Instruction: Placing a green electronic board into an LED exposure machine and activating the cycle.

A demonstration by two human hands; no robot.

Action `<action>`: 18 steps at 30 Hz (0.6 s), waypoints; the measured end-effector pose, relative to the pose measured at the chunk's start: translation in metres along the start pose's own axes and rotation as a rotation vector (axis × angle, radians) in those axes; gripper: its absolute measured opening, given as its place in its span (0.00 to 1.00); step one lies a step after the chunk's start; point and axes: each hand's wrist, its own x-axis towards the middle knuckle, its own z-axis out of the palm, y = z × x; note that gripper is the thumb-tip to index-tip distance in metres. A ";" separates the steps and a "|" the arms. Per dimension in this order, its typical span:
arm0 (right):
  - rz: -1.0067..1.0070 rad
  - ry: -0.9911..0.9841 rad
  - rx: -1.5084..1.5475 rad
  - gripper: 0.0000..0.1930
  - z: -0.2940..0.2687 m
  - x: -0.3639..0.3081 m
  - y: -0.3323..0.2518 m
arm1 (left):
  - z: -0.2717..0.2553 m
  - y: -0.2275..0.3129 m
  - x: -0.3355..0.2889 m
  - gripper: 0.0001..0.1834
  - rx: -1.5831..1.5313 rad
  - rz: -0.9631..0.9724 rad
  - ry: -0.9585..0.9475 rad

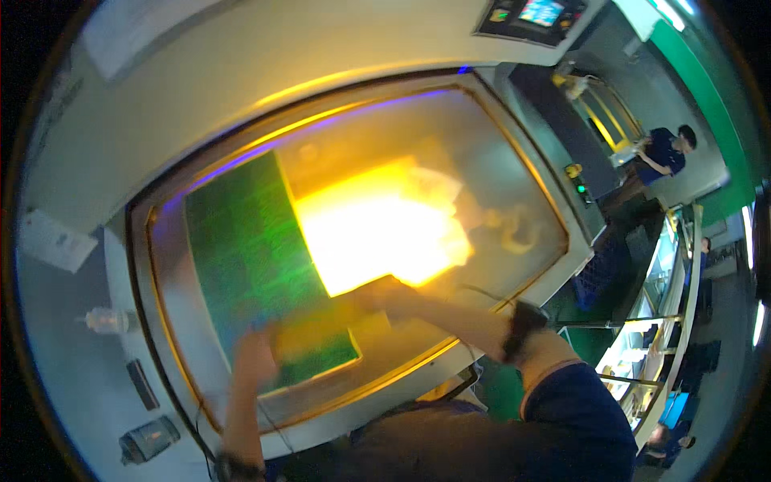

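**Both hands on a green panel over a lit glass bed**

Materials and shapes: A flat, rectangular green panel (253,265) with a fine grid pattern lies on the glass bed (482,153) of a large pale machine, at the left centre of the frame. Its surface is matte and thin-edged. The glass is smooth and hazy, set in a rounded brass-coloured frame (554,209) with a blue-violet glow along the upper rim. Bright yellow-white light burns out the centre of the bed.

Hands: The left hand (255,357) rests on the panel's lower edge, fingers laid flat, at lower left. The right hand (385,293) reaches to the panel's lower right corner beside the glare; blur and overexposure leave its grip unclear, though it appears to press or pinch the edge. A dark wristband (524,325) sits on the right forearm.

Edges and open room: The panel's left and upper edges lie near the frame's upper left curve. The right half of the glass is bare. On the pale surface at far left stand a small bottle (108,321) and a dark canister (148,439). Another person (662,157) stands well apart, upper right.
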 end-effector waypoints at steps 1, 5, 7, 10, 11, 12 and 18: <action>-0.079 -0.128 -0.092 0.38 0.001 -0.048 -0.038 | 0.055 0.000 -0.051 0.32 0.106 -0.006 -0.098; -0.220 0.261 0.471 0.38 0.096 -0.133 -0.081 | 0.093 0.070 -0.142 0.43 0.188 0.087 -0.156; -0.220 0.311 0.417 0.38 0.085 -0.135 -0.077 | 0.089 0.077 -0.140 0.47 0.065 0.112 -0.060; -0.409 0.148 0.714 0.31 0.072 -0.159 -0.035 | 0.078 0.133 -0.153 0.49 -0.070 -0.055 -0.198; -0.435 0.196 0.786 0.27 0.120 -0.155 -0.024 | 0.063 0.168 -0.150 0.48 -0.192 -0.043 -0.295; -0.479 0.173 0.793 0.27 0.127 -0.173 -0.022 | 0.075 0.184 -0.162 0.48 -0.211 -0.088 -0.303; -0.439 -0.222 0.664 0.25 0.157 -0.271 0.021 | 0.205 0.274 -0.156 0.45 -0.460 -0.062 -0.482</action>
